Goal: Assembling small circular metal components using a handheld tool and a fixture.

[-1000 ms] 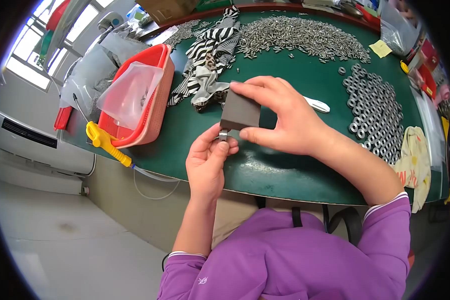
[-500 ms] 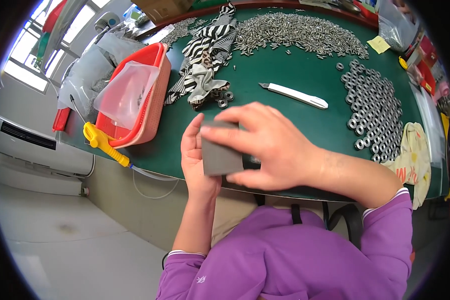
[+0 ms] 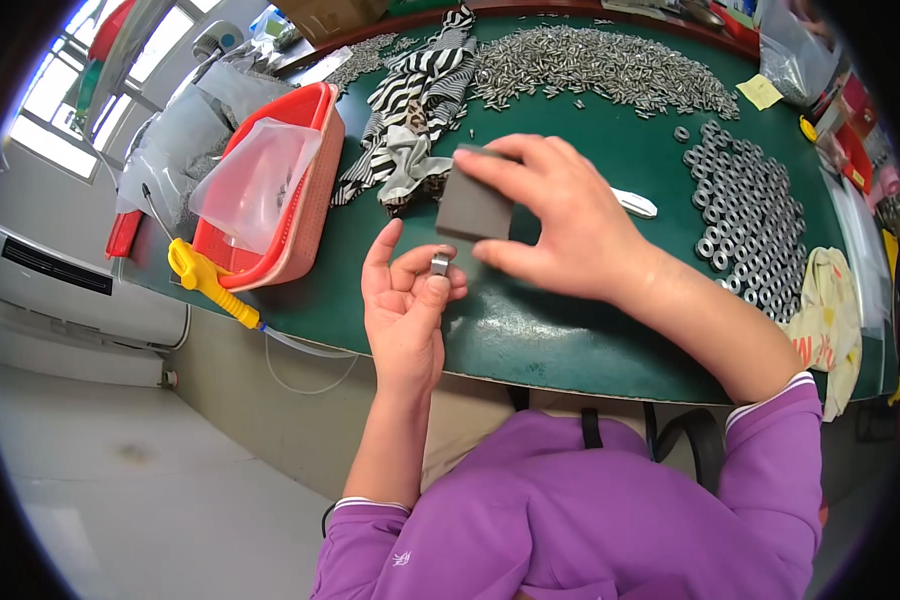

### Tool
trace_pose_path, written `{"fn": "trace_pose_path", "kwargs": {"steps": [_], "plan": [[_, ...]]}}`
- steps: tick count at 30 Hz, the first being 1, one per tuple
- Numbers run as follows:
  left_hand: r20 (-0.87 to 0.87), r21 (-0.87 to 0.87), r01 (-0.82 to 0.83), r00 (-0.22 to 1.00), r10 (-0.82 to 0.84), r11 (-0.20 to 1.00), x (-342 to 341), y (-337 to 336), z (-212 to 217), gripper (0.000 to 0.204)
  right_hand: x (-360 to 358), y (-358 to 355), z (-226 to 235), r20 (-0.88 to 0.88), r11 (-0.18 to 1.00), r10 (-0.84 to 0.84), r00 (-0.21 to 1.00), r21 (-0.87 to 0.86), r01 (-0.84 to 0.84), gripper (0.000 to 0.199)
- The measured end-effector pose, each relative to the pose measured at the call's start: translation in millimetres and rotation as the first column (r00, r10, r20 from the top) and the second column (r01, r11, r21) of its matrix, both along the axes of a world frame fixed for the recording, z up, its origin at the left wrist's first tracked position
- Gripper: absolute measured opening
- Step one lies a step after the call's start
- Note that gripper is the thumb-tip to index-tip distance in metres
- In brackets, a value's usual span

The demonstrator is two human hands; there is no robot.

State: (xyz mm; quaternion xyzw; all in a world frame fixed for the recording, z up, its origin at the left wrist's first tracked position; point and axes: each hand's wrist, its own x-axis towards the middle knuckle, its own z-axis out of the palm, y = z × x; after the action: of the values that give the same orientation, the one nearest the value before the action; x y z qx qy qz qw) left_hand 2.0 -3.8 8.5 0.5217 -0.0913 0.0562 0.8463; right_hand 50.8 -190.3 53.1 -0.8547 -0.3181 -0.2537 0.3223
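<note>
Your left hand [image 3: 405, 305] pinches a small metal nut [image 3: 439, 264] between thumb and fingertips, above the green table [image 3: 570, 340] edge; your right hand [image 3: 560, 225] grips a dark grey block [image 3: 470, 205] just beside it; loose nuts [image 3: 745, 225] lie well apart.

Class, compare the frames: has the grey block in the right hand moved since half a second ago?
Yes. The grey block has gone up the picture, away from the table's near edge, toward the striped cloth.

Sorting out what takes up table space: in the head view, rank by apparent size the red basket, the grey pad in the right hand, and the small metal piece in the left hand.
1. red basket
2. grey pad, nearer the camera, yet clearly smaller
3. small metal piece
</note>
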Motion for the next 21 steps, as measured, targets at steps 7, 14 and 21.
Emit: {"fn": "trace_pose_path", "kwargs": {"steps": [7, 14, 21], "plan": [[0.004, -0.05, 0.043, 0.999, -0.043, 0.998, 0.3, 5.1, -6.3, 0.029, -1.8, -3.6, 0.5, -0.22, 0.991, 0.074, 0.973, 0.125, -0.047, 0.066], [-0.075, -0.067, 0.05, 0.996, -0.055, 0.997, -2.8, 5.1, -2.7, 0.03, -3.1, -1.7, -1.6, -0.215, 0.988, 0.118, 0.969, 0.127, -0.092, 0.067], [-0.088, -0.173, -0.023, 0.996, 0.008, 0.985, -2.7, 0.1, 0.4, 0.04, -38.9, 19.8, 6.0, -0.081, 0.938, 0.346, 0.935, 0.059, -0.342, 0.065]]}}
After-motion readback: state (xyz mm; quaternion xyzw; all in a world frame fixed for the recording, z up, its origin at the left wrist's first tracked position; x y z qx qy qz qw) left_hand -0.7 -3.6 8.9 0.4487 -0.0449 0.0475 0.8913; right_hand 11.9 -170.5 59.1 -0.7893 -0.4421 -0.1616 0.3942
